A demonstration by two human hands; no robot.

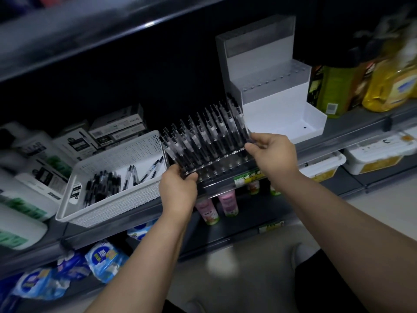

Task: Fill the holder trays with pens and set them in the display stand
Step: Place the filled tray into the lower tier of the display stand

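Clear plastic forms the holder tray (216,163), which is gripped at both ends and held above the shelf edge (352,129), just in front of the white display stand (277,102). The left hand (178,188) is curled around the tray's near left corner, fingers closed over its rim. The right hand (273,152) is pinched shut on the far right corner, thumb on top. Both bare forearms are stretched forward from the bottom of the view. A row of black pens (203,134) is stood upright in the tray, leaning slightly back; their exact number cannot be counted through the blur. The stand's stepped tiers are seen unfilled, its upper part in shadow. To the left, a white perforated basket (108,199) is set on the shelf, with loose black pens (101,184) lying inside. Boxes behind it are too blurred to read.
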